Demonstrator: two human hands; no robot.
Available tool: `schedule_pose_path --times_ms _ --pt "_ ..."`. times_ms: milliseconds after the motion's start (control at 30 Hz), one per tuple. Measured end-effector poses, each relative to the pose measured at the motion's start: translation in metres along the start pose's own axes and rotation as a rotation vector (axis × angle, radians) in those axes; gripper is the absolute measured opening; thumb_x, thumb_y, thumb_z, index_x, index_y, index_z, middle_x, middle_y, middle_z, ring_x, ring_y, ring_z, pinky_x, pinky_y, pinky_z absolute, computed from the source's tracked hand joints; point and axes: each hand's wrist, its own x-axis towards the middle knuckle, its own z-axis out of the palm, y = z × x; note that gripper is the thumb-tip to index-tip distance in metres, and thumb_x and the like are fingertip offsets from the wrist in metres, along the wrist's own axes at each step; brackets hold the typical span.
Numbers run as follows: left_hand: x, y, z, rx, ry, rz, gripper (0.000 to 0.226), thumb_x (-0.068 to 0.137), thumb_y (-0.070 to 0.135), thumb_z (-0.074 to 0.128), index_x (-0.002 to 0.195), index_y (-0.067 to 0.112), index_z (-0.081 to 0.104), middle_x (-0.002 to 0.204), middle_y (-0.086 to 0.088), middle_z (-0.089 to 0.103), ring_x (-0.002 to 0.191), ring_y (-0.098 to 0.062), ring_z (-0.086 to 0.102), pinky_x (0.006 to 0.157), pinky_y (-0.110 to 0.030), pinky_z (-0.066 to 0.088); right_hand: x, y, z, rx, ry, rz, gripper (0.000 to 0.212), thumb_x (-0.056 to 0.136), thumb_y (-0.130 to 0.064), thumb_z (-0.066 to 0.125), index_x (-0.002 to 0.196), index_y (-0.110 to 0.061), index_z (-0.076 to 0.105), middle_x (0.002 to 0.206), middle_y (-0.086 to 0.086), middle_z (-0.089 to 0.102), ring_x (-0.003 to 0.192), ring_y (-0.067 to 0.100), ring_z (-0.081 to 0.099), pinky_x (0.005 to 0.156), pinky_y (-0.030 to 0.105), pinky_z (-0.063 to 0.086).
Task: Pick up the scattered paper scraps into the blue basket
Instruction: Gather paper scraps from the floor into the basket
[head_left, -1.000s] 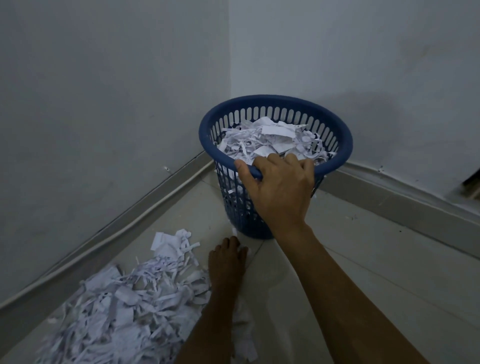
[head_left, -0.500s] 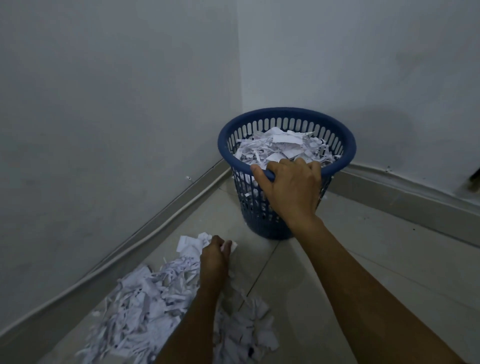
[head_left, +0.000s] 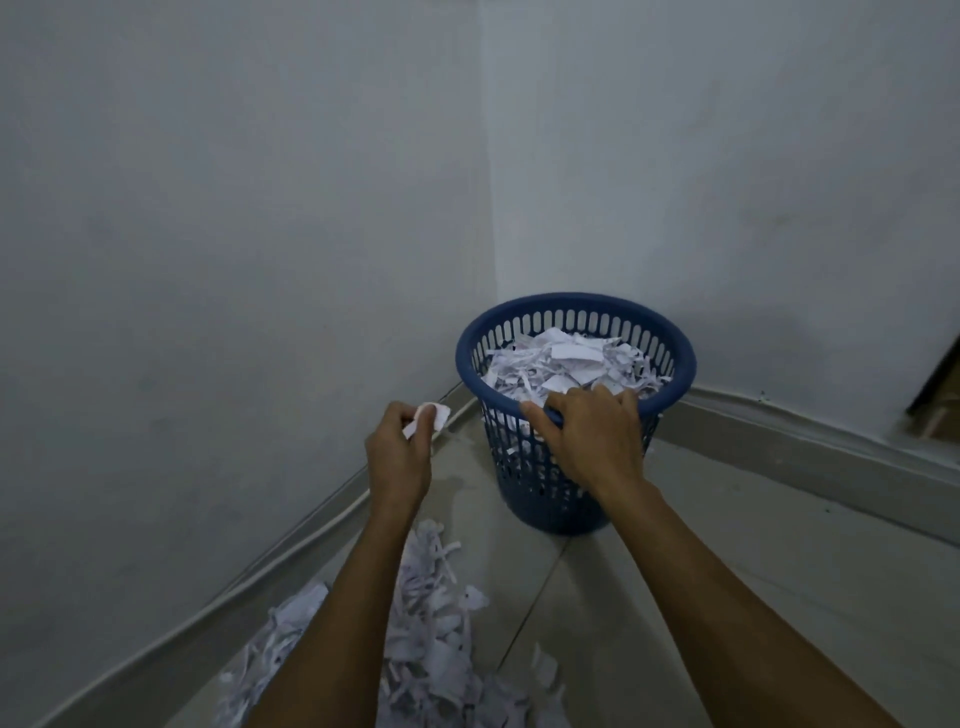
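A blue slotted basket (head_left: 670, 343) stands in the room's corner, heaped with white paper scraps (head_left: 566, 361). My right hand (head_left: 592, 441) grips the near rim of the basket, fingers curled over it. My left hand (head_left: 400, 457) is raised to the left of the basket and pinches a small white paper scrap (head_left: 428, 418) between its fingertips. A pile of scattered paper scraps (head_left: 431, 639) lies on the floor below my left forearm, partly hidden by it.
Two grey walls meet behind the basket. A skirting board with a cable (head_left: 291, 540) runs along the left wall. The tiled floor (head_left: 727, 561) stretches to the right. A dark opening (head_left: 935, 384) shows at the right edge.
My left hand has lifted off the floor pile with a scrap and risen toward the basket. My right hand has kept its hold on the rim.
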Motion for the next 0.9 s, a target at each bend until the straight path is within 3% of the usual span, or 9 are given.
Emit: schedule_pose_path --times_ms 133,333,533,633,767,833,900 --pt "0.033 0.042 -0.006 -0.064 0.012 0.079 0.023 0.097 0.029 0.06 0.085 0.01 0.057 0.074 -0.004 0.06 0.063 -0.013 0.053 0.05 -0.01 0.038 -0.009 -0.003 -0.008 0.018 0.021 -0.043 0.05 0.1 -0.061 0.034 0.064 -0.03 0.049 0.063 -0.009 0.048 0.074 0.019 0.053 0.083 0.041 0.035" --pt "0.075 0.103 0.006 -0.118 0.001 0.21 0.025 0.096 0.032 0.061 0.084 0.012 0.057 0.076 -0.005 0.063 0.069 -0.023 0.062 0.056 -0.03 0.047 -0.034 -0.016 -0.007 0.01 0.128 -0.041 0.054 0.096 -0.061 0.033 0.059 -0.028 0.054 0.06 -0.007 0.059 0.065 0.017 0.053 0.079 0.04 0.039" --pt "0.089 0.166 0.051 -0.213 -0.072 0.314 0.024 0.097 0.031 0.06 0.086 0.01 0.058 0.077 -0.001 0.063 0.065 -0.016 0.06 0.055 -0.02 0.046 -0.035 -0.018 -0.008 0.056 0.162 -0.014 0.047 0.098 -0.053 0.038 0.063 -0.027 0.056 0.061 -0.008 0.056 0.061 0.014 0.048 0.075 0.037 0.038" --pt "0.087 0.169 0.08 -0.182 -0.171 0.309 0.027 0.096 0.031 0.062 0.086 0.006 0.06 0.078 -0.005 0.066 0.067 -0.02 0.062 0.058 -0.029 0.048 -0.036 -0.016 -0.006 0.152 0.204 -0.008 0.042 0.1 -0.043 0.041 0.066 -0.026 0.057 0.062 -0.009 0.052 0.059 0.011 0.042 0.07 0.035 0.038" --pt "0.074 0.141 0.105 -0.021 -0.345 0.304 0.022 0.095 0.029 0.063 0.088 0.008 0.063 0.079 0.0 0.062 0.069 -0.01 0.053 0.057 -0.015 0.037 -0.035 -0.009 -0.005 0.354 0.288 -0.028 0.037 0.101 -0.032 0.048 0.065 -0.023 0.048 0.061 -0.007 0.047 0.057 0.01 0.04 0.062 0.035 0.037" --pt "0.072 0.124 0.11 0.059 -0.53 0.279 0.023 0.097 0.033 0.06 0.102 0.012 0.066 0.093 -0.002 0.067 0.082 -0.012 0.059 0.071 -0.012 0.046 -0.035 -0.007 -0.007 0.396 0.298 -0.031 0.035 0.101 -0.03 0.047 0.066 -0.025 0.041 0.061 -0.009 0.039 0.057 0.012 0.039 0.061 0.037 0.037" --pt "0.073 0.113 0.107 0.151 -0.681 0.268 0.029 0.1 0.035 0.054 0.118 0.016 0.066 0.114 -0.004 0.068 0.101 -0.016 0.062 0.092 -0.028 0.05 -0.035 -0.006 -0.009 0.396 0.303 -0.037 0.034 0.101 -0.028 0.047 0.067 -0.026 0.039 0.063 -0.01 0.035 0.058 0.012 0.038 0.061 0.037 0.037"
